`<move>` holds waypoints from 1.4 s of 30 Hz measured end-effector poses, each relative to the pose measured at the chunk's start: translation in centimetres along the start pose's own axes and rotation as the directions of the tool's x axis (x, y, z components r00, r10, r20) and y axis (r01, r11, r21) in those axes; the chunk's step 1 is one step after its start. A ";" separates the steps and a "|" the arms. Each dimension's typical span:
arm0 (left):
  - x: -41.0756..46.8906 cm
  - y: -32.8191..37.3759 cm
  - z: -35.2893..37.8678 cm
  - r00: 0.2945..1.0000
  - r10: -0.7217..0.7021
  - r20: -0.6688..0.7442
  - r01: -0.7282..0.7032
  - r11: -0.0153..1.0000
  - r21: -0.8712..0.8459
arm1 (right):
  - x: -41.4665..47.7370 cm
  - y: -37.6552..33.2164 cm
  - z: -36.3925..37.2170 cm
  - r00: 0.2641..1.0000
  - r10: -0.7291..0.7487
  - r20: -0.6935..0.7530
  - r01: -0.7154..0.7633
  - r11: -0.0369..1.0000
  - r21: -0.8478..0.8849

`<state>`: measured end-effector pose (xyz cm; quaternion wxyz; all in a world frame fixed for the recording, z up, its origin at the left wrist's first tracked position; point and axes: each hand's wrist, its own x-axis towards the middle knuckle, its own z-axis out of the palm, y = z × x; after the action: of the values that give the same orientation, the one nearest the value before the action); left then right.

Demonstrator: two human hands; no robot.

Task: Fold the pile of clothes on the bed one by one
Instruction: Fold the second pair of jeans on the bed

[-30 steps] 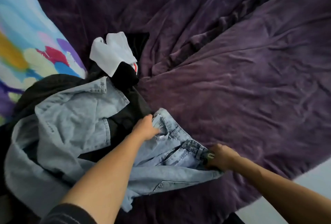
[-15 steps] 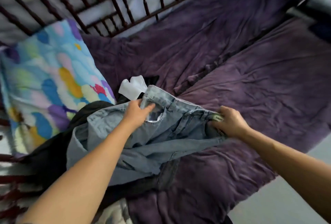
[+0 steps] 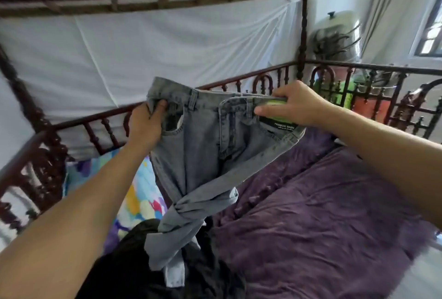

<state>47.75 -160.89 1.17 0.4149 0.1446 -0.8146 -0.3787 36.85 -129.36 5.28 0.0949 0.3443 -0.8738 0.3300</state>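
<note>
While left hand (image 3: pixel 146 122) grips jeans (image 3: pixel 203 155) waistband, right hand (image 3: pixel 293 104) grips its other end | legs hang below

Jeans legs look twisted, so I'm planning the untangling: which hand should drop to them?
Probably left: the left hand grips the jeans waistband nearly above the twist; the right hand holds the far side.
</note>
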 end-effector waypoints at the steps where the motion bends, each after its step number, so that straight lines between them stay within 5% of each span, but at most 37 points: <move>1: 0.8 1.3 -1.1 0.999 0.034 -0.028 -0.034 0.999 0.005 | 0.3 -1.4 -1.7 0.999 -0.023 -0.032 0.023 1.000 -0.001; 11: 6.8 13.1 -9.4 0.914 0.380 -0.144 -0.367 0.924 0.111 | 1.6 -10.3 -13.3 0.933 -0.257 -0.253 0.254 0.966 -0.044; 18: 7.9 14.2 -7.3 0.885 0.459 -0.081 -0.416 0.857 0.304 | 0.2 -7.1 -14.2 0.925 -0.265 -0.273 0.213 0.955 -0.208; 22: 6.1 12.4 -1.5 0.921 0.389 0.028 -0.359 0.817 0.451 | -1.7 -1.0 -12.5 0.971 -0.189 -0.146 0.122 0.919 -0.374; 30: 5.1 14.8 15.4 0.881 0.413 0.231 -0.470 0.711 0.523 | -4.4 15.3 -13.9 0.993 -0.016 -0.120 -0.022 0.949 -0.315; 38: 2.9 17.5 38.3 0.820 0.411 0.397 -0.556 0.734 0.389 | -7.8 35.2 -15.9 0.985 0.146 -0.087 -0.162 0.959 -0.231; 42: 1.4 17.2 47.1 0.839 0.270 0.473 -0.451 0.832 0.324 | -8.8 42.7 -15.4 0.977 0.198 -0.076 -0.211 0.946 -0.244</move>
<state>11.23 -126.70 -2.80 0.2594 -0.0112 -0.9572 -0.1276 14.08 -91.46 -8.22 0.1251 0.2284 -0.9369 0.2334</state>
